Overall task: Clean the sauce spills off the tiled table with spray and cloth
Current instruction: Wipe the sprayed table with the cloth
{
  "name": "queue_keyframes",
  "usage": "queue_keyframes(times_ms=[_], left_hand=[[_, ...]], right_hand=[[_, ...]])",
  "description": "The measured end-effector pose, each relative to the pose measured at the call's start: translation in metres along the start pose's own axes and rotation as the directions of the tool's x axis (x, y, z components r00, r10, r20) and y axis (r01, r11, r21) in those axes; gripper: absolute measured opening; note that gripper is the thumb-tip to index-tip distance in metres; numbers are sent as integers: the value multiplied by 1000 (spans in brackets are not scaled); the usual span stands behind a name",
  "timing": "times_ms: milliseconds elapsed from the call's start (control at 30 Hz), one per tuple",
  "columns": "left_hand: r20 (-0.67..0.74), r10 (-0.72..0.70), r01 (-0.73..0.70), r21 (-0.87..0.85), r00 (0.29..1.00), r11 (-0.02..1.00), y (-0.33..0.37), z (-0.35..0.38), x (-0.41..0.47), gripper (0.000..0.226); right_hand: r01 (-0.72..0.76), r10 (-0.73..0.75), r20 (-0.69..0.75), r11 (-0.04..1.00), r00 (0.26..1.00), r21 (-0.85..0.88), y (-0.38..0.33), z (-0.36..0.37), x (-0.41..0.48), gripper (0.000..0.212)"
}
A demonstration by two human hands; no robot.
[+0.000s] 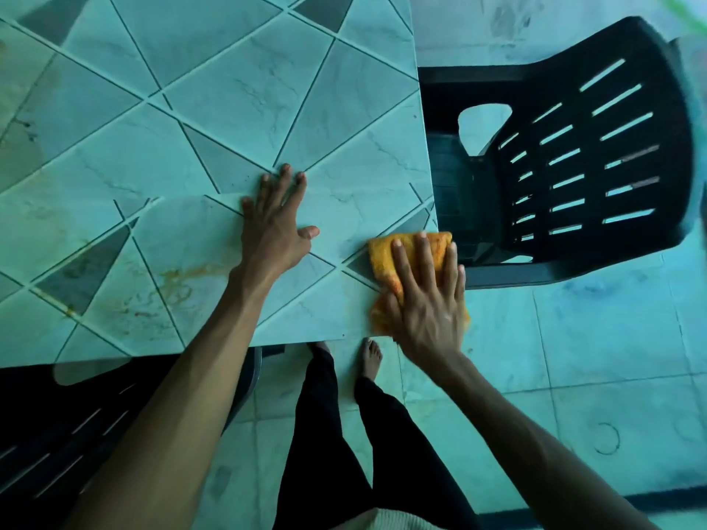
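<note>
While the person leans over the tiled surface [229,89], the right grip [428,300] lies flat on an orange cloth [386,258], fingers straight and spread, pressing it down rather than curling round it. The cloth sits at the surface's near right corner, a little right of the frame's centre. It is bunched under the palm, and its right side pokes just past the surface's edge.

The left grip [273,227] rests palm down on bare tile near the middle of the frame, fingers apart and straight, thumb out to the right, holding nothing. It is well apart from the cloth.

To the lower left of that grip, orange-brown sauce smears [180,285] streak one pale tile and run along a grout line toward the left edge of the frame. A duller brownish patch [19,154] shows at the far left of the surface.

A black slatted plastic chair [574,147] stands just beside the surface's right edge, in the upper right of the frame. Another dark chair [57,434] is tucked partly under the near edge at the lower left. Below the near edge, the person's bare foot [371,357] and black trousers [325,434] show against the pale tiled floor [574,357].
</note>
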State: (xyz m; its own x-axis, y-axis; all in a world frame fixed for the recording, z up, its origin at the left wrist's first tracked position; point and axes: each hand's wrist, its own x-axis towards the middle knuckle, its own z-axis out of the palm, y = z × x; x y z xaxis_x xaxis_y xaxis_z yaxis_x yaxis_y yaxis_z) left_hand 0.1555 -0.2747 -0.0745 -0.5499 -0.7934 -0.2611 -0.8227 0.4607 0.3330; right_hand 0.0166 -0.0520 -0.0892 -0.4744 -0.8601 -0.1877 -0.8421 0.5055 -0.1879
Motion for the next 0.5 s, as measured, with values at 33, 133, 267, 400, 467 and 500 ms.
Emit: queue_keyframes(times_ms=[33, 133, 267, 400, 467, 500], left_hand=[[-6, 2, -3, -3, 1000, 1000, -1, 1, 0, 87], [-36, 38, -40, -63, 999, 997, -7, 2, -1, 82], [-230, 56, -94, -159, 972, 983, -33, -2, -14, 57], [-248, 27, -55, -109, 968, 993, -72, -8, -37, 55], [-208, 54, -71, -76, 977, 995, -84, -9, -48, 57], [-205, 63, -78, -68, 977, 995, -86, -10, -52, 55]], right_hand=[[-8, 8, -17, 1000, 1000, -3, -5, -1, 23, 68], [-18, 19, -49, 999, 999, 28, -42, -6, 91, 69], [120, -119, -28, 992, 992, 33, -96, 3, 82, 71], [290, -290, 26, 957, 957, 16, -76, 8, -15, 67], [292, -292, 40, 956, 956, 4, -49, 7, -42, 65], [268, -268, 35, 963, 963, -1, -36, 5, -43, 64]])
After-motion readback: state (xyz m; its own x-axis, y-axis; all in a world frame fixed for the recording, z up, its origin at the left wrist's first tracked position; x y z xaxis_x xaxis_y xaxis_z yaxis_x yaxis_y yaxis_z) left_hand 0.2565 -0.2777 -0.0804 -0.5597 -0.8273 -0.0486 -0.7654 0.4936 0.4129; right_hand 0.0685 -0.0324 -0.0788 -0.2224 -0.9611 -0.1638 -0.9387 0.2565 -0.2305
